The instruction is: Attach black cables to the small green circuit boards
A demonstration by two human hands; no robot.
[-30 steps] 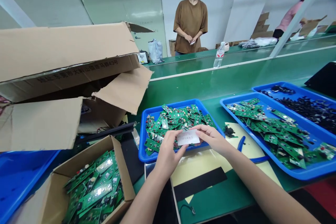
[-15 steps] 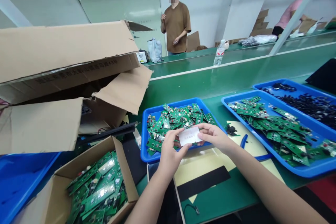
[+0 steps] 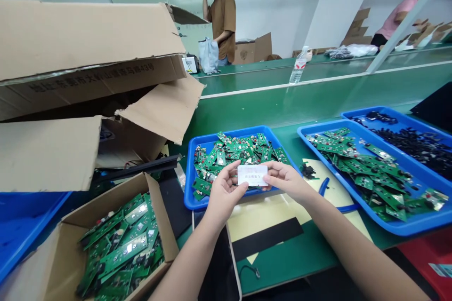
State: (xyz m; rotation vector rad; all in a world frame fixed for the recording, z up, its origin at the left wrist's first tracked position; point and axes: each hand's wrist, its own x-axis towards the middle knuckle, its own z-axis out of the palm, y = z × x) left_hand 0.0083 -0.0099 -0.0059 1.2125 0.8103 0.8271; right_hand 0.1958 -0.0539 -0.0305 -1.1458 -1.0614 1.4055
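Note:
Between my two hands is a small white card (image 3: 252,175) with printed characters on it. My left hand (image 3: 226,191) pinches its left edge, and my right hand (image 3: 283,179) grips the right edge, thumb on the face. Both hands are closed on the card, over the near edge of a blue tray (image 3: 189,193). Green circuit boards (image 3: 238,148) with small components lie heaped in that tray, behind the card.
An open cardboard box (image 3: 169,225) of circuit boards stands at lower left, below a large carton (image 3: 88,33). Another blue tray (image 3: 383,225) holds boards at right; a further tray holds black parts (image 3: 420,146). A water bottle (image 3: 299,66) and a person (image 3: 223,14) are beyond.
The card now faces me more squarely and sits a little lower in view, still in both hands. The person in brown has turned and shifted left, a hand raised to the face.

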